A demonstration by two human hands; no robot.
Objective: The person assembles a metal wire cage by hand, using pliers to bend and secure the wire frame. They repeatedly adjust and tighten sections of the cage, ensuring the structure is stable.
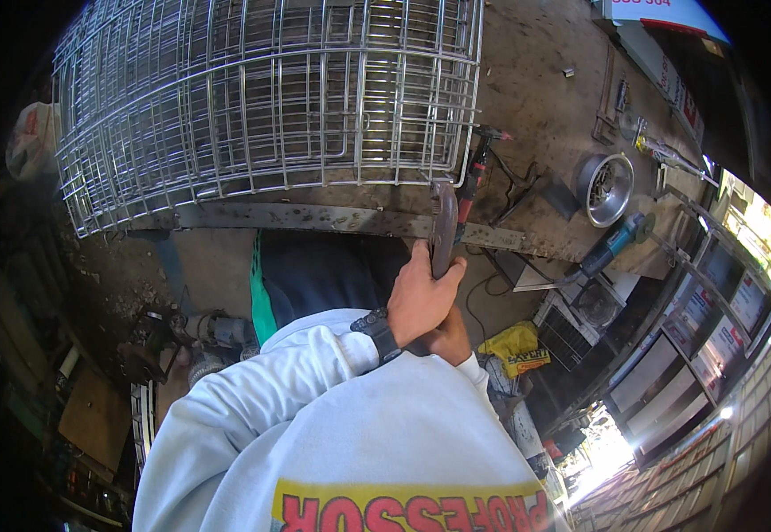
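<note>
My left hand (422, 300), with a dark watch on its wrist, is closed round a long brown tool (444, 226). The tool reaches out past the bench edge, its far end beside the near right corner of the wire grids (279, 106). These bright metal grids lie stacked on the bench. My right hand (453, 337) is close to my body, just under and behind the left one; its fingers are hidden. A red and black power tool (469, 186) lies right beside the brown tool.
The brown workbench (527, 80) has a metal front edge (314, 215). On its right are a round metal bowl (610, 189) of small parts, a blue angle grinder (614, 244) and a cable. A yellow bag (516, 348) sits below, at right. Clutter lies on the floor at left.
</note>
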